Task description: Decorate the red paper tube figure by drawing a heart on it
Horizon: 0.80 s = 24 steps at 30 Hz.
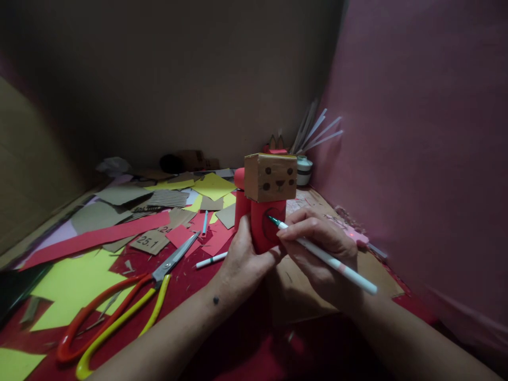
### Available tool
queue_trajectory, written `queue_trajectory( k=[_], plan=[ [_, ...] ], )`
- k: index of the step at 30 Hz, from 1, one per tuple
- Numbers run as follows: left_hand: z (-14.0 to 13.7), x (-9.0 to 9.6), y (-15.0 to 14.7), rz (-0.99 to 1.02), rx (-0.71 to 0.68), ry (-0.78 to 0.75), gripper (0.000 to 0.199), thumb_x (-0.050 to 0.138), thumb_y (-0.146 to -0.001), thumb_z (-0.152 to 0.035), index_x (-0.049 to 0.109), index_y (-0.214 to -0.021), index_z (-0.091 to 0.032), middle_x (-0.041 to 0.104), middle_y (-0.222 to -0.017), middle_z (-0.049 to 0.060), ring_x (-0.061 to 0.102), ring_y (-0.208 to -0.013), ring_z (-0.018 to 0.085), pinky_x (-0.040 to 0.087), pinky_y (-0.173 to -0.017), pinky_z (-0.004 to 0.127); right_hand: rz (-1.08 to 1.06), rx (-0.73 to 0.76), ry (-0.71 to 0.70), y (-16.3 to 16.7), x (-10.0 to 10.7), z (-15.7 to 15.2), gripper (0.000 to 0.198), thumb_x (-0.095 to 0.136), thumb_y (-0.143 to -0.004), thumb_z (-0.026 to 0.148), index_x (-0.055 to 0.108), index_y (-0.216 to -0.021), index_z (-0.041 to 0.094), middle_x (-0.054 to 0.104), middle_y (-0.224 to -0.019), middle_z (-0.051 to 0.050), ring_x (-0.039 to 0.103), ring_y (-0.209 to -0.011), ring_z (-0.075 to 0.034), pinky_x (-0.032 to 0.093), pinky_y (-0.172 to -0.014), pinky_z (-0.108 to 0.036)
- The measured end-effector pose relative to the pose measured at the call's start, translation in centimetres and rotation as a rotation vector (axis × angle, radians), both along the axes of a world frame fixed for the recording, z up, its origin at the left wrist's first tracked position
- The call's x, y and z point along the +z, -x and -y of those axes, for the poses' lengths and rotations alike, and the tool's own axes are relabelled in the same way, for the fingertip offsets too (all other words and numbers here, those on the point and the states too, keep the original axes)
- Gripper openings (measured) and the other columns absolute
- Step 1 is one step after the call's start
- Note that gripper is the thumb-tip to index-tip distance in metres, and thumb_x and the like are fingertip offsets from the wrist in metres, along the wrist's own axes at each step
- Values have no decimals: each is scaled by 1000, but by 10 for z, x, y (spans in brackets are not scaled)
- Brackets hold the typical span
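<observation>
A paper figure stands upright in front of me, with a red tube body (260, 225) and a cardboard box head (273, 177) that bears drawn dark eyes, nose and spots. My left hand (248, 256) is wrapped round the lower part of the red body. In my right hand (323, 254) is a white marker (337, 267), held like a pen. Its green tip touches or nearly touches the front of the body, at a dark curved line drawn there. Behind the figure, more red paper shows, partly hidden by it.
Large scissors (164, 270) with red and yellow handles lie at left. Around them are yellow paper (85, 280), a red strip (99, 238) and cardboard scraps (151, 241). A glue gun (353, 233) lies at right; a white pot (304, 172) with sticks stands behind, near the pink wall.
</observation>
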<state>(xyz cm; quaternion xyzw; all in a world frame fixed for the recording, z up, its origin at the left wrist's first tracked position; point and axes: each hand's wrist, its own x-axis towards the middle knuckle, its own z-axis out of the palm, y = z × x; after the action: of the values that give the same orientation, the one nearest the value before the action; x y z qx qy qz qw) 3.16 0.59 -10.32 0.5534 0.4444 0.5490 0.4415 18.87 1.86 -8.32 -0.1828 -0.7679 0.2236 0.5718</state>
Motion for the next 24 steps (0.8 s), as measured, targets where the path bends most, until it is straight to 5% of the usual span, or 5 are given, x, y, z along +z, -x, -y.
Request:
queue_trajectory(
  k=[24],
  plan=[
    [0, -2, 2, -36, -4, 7, 55, 79, -74, -34, 48, -117, -19, 65, -116, 10, 62, -109, 31, 51, -93, 48, -17, 20, -19, 0, 0, 1, 21, 65, -89, 2, 71, -92, 22, 64, -90, 1, 62, -81, -12, 50, -71, -27]
  ],
)
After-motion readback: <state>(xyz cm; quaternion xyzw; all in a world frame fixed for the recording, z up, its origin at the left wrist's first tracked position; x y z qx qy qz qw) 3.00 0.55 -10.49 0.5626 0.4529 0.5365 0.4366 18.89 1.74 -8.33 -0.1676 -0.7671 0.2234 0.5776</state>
